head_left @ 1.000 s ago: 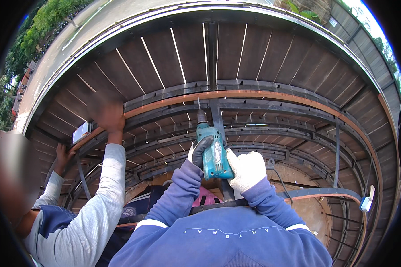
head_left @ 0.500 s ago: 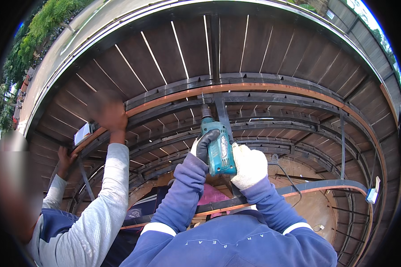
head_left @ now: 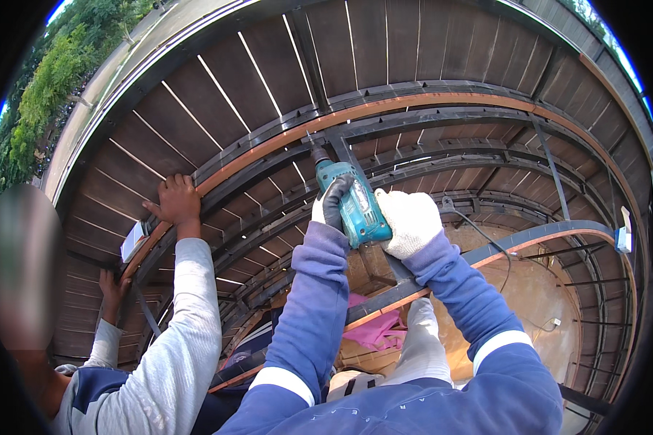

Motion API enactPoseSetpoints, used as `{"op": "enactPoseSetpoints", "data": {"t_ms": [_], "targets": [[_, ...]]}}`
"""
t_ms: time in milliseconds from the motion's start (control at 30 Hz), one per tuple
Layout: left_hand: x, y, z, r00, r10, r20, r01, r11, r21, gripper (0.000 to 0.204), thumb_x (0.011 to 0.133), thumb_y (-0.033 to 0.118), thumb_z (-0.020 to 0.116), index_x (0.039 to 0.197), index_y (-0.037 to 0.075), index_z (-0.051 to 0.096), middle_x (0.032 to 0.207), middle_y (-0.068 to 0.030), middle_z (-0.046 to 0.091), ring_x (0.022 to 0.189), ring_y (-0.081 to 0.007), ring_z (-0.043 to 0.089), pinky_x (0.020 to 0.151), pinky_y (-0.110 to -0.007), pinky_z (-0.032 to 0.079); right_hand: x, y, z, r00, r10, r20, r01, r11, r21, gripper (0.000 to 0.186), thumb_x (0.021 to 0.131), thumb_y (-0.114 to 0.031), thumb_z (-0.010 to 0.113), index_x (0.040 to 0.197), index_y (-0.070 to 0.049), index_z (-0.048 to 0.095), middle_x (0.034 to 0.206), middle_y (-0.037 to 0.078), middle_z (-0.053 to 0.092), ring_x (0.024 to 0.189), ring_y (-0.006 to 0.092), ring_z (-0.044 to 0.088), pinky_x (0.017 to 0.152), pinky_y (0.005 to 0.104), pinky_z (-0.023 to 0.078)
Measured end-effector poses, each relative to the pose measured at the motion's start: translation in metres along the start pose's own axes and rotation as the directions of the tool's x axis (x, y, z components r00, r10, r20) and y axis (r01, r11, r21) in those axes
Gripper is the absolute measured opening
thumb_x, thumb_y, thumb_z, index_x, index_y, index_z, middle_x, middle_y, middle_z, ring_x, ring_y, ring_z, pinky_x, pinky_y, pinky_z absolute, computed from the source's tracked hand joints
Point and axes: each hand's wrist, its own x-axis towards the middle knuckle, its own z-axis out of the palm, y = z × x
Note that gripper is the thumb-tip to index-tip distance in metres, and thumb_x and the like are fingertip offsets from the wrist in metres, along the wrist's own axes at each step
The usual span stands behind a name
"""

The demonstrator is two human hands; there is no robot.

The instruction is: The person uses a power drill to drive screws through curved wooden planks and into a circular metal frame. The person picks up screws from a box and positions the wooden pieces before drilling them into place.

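Note:
A teal power drill (head_left: 357, 203) is held out in front of me, its chuck facing away. My left hand (head_left: 332, 203), in a white glove with dark coating, wraps the drill body's left side. My right hand (head_left: 411, 221), in a white knit glove, closes round its rear right side; the grip underneath is hidden. From the dark chuck (head_left: 318, 153) a thin bit points at the curved orange-brown strip (head_left: 326, 120). Its tip appears at the strip's lower edge; I cannot tell whether they touch.
At left, a co-worker's hand (head_left: 179, 199) rests on the strip; their other hand (head_left: 112, 290) is lower along it. A white box (head_left: 133, 241) sits between. Curved black metal rails (head_left: 428, 151) run across, below dark slats (head_left: 406, 43). A cable (head_left: 486, 233) hangs at right; pink cloth (head_left: 379, 330) lies below.
The view has shifted, so the curved frame sits higher and more of the ground shows. Both my hands still hold the drill, its bit near the strip. The co-worker's upper hand shows spread fingers.

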Motion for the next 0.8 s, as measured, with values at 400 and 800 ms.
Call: {"op": "enactPoseSetpoints", "data": {"t_ms": [400, 800], "targets": [[-0.006, 0.002, 0.024, 0.989, 0.057, -0.139, -0.02, 0.967, 0.254, 0.054, 0.09, 0.03, 0.083, 0.13, 0.0, 0.06, 0.107, -0.0112, 0.072, 0.093, -0.0254, 0.074, 0.084, -0.043, 0.065, 0.002, 0.002, -0.001, 0.998, 0.069, -0.005, -0.068, 0.997, 0.043, 0.057, 0.07, -0.021, 0.081, 0.121, 0.001, 0.07, 0.094, 0.017, 0.071, 0.081, 0.0373, 0.069, 0.073, 0.0473, 0.053], [0.0, 0.006, 0.007, 0.999, 0.035, -0.041, -0.027, 0.983, 0.182, 0.047, 0.093, 0.026, 0.079, 0.127, 0.0, 0.059, 0.105, -0.0128, 0.073, 0.087, -0.0288, 0.077, 0.08, -0.046, 0.068, 0.002, 0.001, 0.004, 0.997, 0.024, 0.076, -0.026, 1.0, 0.014, 0.074, 0.075, -0.022, 0.076, 0.142, 0.004, 0.058, 0.096, 0.016, 0.068, 0.082, 0.0341, 0.069, 0.073, 0.0463, 0.051]]}}
